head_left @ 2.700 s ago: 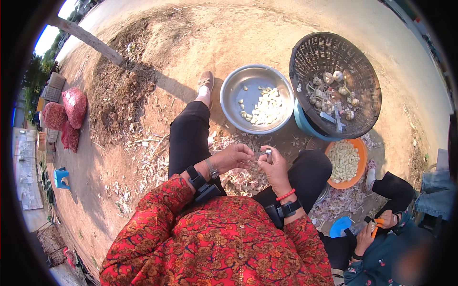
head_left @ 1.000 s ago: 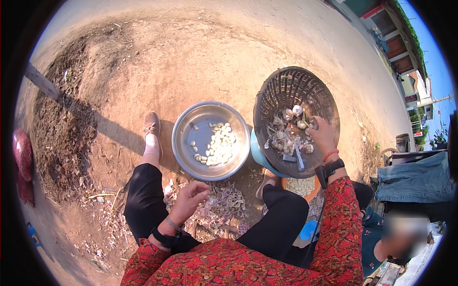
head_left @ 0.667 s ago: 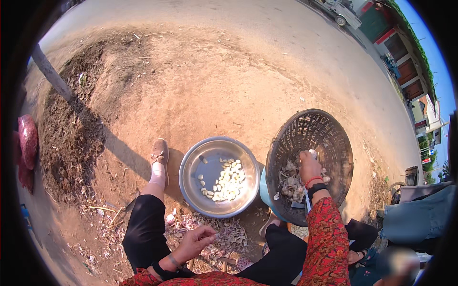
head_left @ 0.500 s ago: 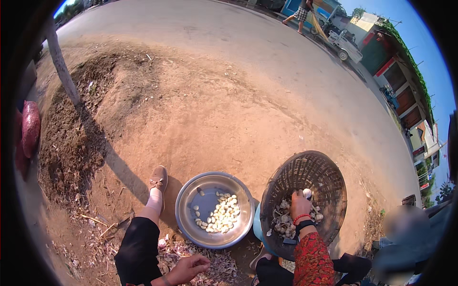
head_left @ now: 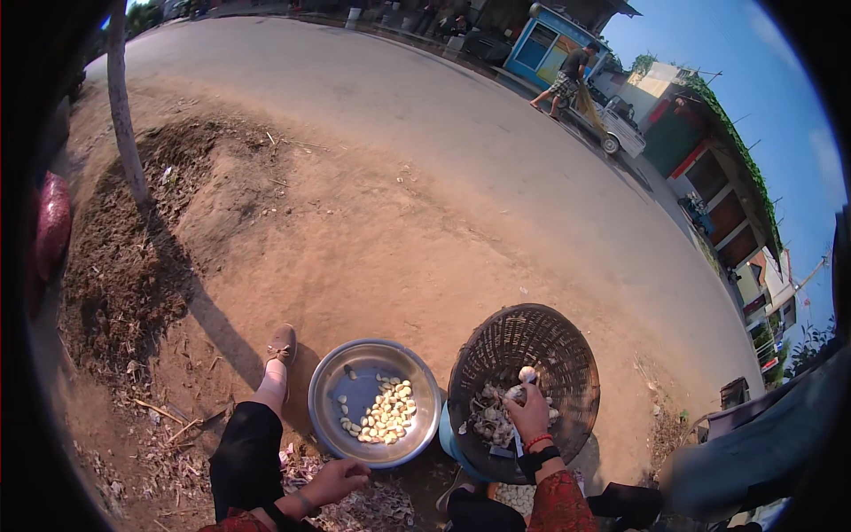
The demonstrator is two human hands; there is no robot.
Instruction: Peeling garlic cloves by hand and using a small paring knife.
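My right hand (head_left: 530, 415) reaches into a dark woven basket (head_left: 567, 350), its fingers closed on a whitish garlic bulb (head_left: 527, 375). Below it in the basket lie more garlic bulbs and loose pieces (head_left: 490, 417). To the left stands a round metal basin (head_left: 321, 417) with peeled pale garlic cloves (head_left: 390, 410) spread over its right half. Just in front of the basin's near rim hovers my left hand (head_left: 337, 481), fingers loosely bent, with nothing visible in it. Its palm side is partly hidden.
A blue container (head_left: 452, 443) shows under the basket. Garlic skins (head_left: 372, 510) litter the ground by my feet. A tree trunk (head_left: 124, 115) and a red mesh sack (head_left: 53, 226) stand at left. Across the road, a person (head_left: 567, 82) walks near a white cart (head_left: 616, 129).
The view has shifted, so basin and basket sit further left in it. My right hand has raised the garlic bulb slightly off the pile. The person across the road has moved along.
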